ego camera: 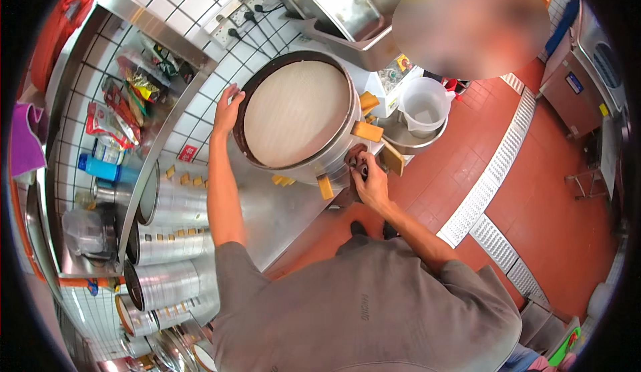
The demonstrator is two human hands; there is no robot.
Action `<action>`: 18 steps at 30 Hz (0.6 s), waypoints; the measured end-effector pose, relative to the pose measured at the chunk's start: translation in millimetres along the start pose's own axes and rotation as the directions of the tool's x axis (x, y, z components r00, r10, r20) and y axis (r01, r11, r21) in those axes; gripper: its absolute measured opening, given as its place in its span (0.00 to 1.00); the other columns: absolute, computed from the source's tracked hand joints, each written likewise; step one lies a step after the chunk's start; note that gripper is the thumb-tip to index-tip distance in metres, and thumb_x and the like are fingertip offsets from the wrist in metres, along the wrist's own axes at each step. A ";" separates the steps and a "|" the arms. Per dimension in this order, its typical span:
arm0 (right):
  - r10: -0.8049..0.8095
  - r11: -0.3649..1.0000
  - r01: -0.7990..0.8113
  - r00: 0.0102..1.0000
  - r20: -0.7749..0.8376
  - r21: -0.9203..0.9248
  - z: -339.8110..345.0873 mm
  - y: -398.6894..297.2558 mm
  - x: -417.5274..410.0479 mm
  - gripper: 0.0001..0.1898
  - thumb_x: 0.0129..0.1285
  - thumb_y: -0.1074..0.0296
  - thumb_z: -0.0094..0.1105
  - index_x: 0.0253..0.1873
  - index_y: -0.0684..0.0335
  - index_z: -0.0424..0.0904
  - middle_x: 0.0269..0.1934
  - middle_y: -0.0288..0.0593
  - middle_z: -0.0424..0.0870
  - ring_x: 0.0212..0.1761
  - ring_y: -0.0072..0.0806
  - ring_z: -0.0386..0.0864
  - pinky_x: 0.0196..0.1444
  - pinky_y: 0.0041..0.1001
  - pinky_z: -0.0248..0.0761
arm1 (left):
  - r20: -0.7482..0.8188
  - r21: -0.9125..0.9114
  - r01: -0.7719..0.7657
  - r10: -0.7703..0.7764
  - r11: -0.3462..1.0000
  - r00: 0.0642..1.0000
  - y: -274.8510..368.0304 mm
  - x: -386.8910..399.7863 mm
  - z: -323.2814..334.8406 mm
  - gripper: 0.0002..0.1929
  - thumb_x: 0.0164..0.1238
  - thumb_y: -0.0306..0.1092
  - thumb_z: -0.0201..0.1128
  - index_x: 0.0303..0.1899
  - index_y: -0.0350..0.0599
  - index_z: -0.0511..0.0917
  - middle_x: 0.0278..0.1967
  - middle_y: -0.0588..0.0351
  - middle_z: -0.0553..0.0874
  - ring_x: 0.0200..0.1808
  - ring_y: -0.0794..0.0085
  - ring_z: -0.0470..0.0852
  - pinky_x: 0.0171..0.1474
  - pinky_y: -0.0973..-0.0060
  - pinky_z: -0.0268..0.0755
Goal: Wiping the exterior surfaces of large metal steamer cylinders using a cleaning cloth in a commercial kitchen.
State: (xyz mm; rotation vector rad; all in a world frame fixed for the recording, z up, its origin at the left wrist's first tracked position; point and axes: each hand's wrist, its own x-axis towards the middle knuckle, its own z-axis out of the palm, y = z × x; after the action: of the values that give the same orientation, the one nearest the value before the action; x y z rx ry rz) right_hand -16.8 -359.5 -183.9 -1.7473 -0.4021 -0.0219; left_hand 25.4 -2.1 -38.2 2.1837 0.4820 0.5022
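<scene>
A stack of large round metal steamer trays [325, 167] stands on a stainless steel counter. Pale ribbed mesh or matting [298, 114] covers the top, inside a dark rim. My left hand [229, 109] rests against the left side of that rim, fingers partly spread. Low on the stack's right side, my right hand [369, 177] pinches a dark brown, crumpled item [356, 157]; whether it is cloth cannot be made out. Wooden blocks [368, 132] stick out from the stack's side, close to the right hand.
More metal steamer trays [175, 242] stand along the wall under a steel shelf [173, 107] holding packets and bottles. Steel pans [350, 11] are stacked behind. A translucent plastic jug [424, 104] sits in a metal bowl at right. Drain grating [481, 199] crosses the red floor.
</scene>
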 end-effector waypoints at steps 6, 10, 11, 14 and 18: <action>-0.001 1.000 0.001 1.000 -0.012 -0.016 4.2 9.1 2.3 0.17 0.56 0.74 0.59 0.50 0.59 0.65 0.31 0.52 0.79 0.34 0.51 0.80 0.33 0.36 0.72 | 0.195 -0.092 0.257 -0.236 0.962 0.952 20.1 18.7 11.6 0.29 0.60 0.45 0.60 0.60 0.38 0.70 0.55 0.48 0.77 0.54 0.65 0.76 0.58 0.74 0.64; -0.008 1.000 0.008 1.000 -0.006 0.008 7.3 6.6 5.2 0.19 0.56 0.74 0.59 0.51 0.60 0.64 0.31 0.52 0.79 0.34 0.52 0.79 0.33 0.37 0.71 | 0.111 -0.120 0.254 -0.241 0.960 0.964 2.1 14.7 6.8 0.29 0.60 0.44 0.60 0.59 0.36 0.70 0.53 0.46 0.78 0.54 0.63 0.76 0.57 0.73 0.64; -0.016 0.999 0.017 1.000 -0.013 0.036 8.5 6.4 5.7 0.19 0.56 0.75 0.59 0.51 0.60 0.64 0.31 0.52 0.79 0.33 0.52 0.79 0.33 0.37 0.71 | 0.055 -0.098 0.254 -0.249 0.962 0.967 -2.2 11.6 4.4 0.29 0.59 0.44 0.61 0.59 0.36 0.70 0.53 0.46 0.78 0.54 0.63 0.76 0.57 0.73 0.64; -0.019 1.000 0.019 1.000 -0.009 0.012 11.0 11.9 5.1 0.19 0.57 0.75 0.59 0.52 0.61 0.63 0.31 0.53 0.79 0.33 0.53 0.78 0.33 0.37 0.70 | -0.013 -0.094 0.256 -0.259 0.962 0.966 -21.4 -1.7 -2.1 0.29 0.61 0.44 0.60 0.59 0.34 0.70 0.52 0.45 0.79 0.55 0.62 0.75 0.58 0.73 0.63; -0.011 0.999 0.010 1.000 0.012 0.044 1.9 6.1 10.1 0.17 0.59 0.75 0.57 0.52 0.62 0.64 0.31 0.51 0.78 0.31 0.49 0.78 0.34 0.34 0.71 | -0.101 0.027 0.219 -0.215 0.975 0.971 -24.5 -26.5 -2.2 0.28 0.63 0.46 0.59 0.59 0.36 0.69 0.53 0.42 0.78 0.57 0.59 0.74 0.60 0.70 0.62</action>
State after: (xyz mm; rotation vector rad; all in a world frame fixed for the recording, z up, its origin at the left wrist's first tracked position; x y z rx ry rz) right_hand -6.0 -356.0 -187.7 -1.7026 -0.4174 -0.0099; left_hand -2.2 0.5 -61.3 2.1173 0.7802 0.4837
